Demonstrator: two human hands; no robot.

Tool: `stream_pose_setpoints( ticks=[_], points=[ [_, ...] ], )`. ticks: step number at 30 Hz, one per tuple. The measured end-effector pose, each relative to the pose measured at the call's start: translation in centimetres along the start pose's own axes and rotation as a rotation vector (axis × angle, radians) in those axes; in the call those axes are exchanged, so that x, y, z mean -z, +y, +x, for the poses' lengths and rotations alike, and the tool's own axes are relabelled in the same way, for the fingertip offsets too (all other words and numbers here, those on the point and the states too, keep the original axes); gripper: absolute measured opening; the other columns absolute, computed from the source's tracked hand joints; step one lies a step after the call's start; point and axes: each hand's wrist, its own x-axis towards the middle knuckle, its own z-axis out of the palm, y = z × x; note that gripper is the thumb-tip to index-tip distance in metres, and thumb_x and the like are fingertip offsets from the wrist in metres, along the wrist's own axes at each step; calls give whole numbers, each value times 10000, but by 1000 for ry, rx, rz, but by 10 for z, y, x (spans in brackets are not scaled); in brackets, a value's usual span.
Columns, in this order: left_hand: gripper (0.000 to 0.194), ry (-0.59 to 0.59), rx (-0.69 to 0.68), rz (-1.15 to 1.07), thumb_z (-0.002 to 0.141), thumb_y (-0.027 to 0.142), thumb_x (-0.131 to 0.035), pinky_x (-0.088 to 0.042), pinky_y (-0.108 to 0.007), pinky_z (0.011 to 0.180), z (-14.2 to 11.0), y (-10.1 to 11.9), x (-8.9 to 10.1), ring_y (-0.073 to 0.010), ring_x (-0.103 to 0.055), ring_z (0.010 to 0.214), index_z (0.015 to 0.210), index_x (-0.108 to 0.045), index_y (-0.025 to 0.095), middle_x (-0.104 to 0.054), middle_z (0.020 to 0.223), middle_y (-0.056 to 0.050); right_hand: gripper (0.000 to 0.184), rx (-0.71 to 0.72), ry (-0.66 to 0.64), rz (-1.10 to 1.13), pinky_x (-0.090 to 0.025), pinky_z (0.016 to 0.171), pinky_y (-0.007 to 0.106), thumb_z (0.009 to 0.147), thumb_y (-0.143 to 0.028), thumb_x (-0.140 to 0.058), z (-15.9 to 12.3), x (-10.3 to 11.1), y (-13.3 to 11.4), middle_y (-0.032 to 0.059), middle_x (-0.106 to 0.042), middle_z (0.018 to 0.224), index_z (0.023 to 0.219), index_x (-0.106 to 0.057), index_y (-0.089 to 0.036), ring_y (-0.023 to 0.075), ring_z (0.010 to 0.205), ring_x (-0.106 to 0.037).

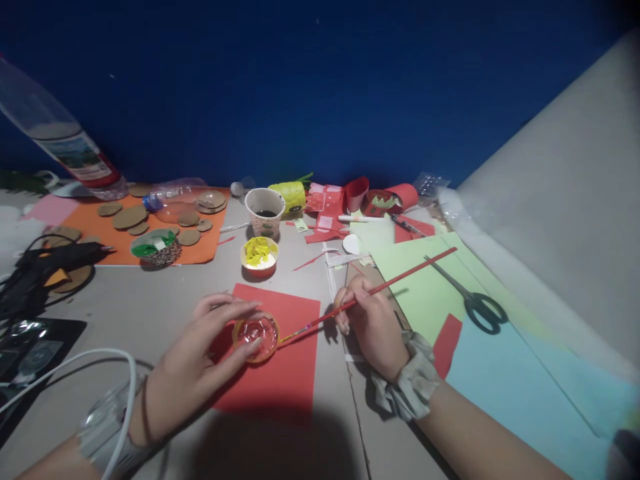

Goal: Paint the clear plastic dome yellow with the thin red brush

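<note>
My left hand (193,363) holds a small clear plastic dish (256,337) between thumb and fingers on a red sheet of paper (287,370). My right hand (373,323) is closed round a thin red paintbrush (400,279), whose tip touches the right rim of the dish. A grey scrunchie sits on my right wrist. A small bowl of yellow paint (259,255) stands just beyond the red sheet.
A paper cup of dark liquid (265,210) stands behind the yellow bowl. Cardboard discs lie on an orange sheet (113,233) at left, beside a glue gun (47,263). Scissors (473,300) rest on green and blue paper at right. Red paper scraps crowd the back.
</note>
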Motion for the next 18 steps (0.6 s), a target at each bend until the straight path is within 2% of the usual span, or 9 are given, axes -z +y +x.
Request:
stream_pose_setpoints(
  ticks=[6, 13, 18],
  points=[
    [314, -31, 4, 6, 970, 265, -540, -462, -270, 1047, -2, -5, 1, -166, -494, 1213, 1283, -522, 276, -571, 1215, -21, 290, 32, 58, 1, -410, 415, 184, 899, -351, -602, 2, 4, 1, -36, -597, 554, 672, -514, -194, 79, 414, -510],
    [315, -96, -66, 42, 1005, 220, -469, -439, -235, 1084, 4, -9, 10, -146, -468, 1278, 1309, -515, 286, -596, 1282, -10, 291, 44, -28, 32, -411, 427, 181, 917, -350, -593, -2, 5, 1, -31, -612, 571, 683, -531, -190, 79, 431, -525],
    [311, -106, -65, 31, 999, 222, -473, -445, -233, 1087, 7, -9, 13, -157, -473, 1302, 1293, -557, 275, -620, 1291, -12, 268, 17, -121, 14, -459, 478, 195, 937, -351, -593, -7, 6, 3, -28, -633, 587, 724, -562, -191, 92, 473, -572]
  ],
)
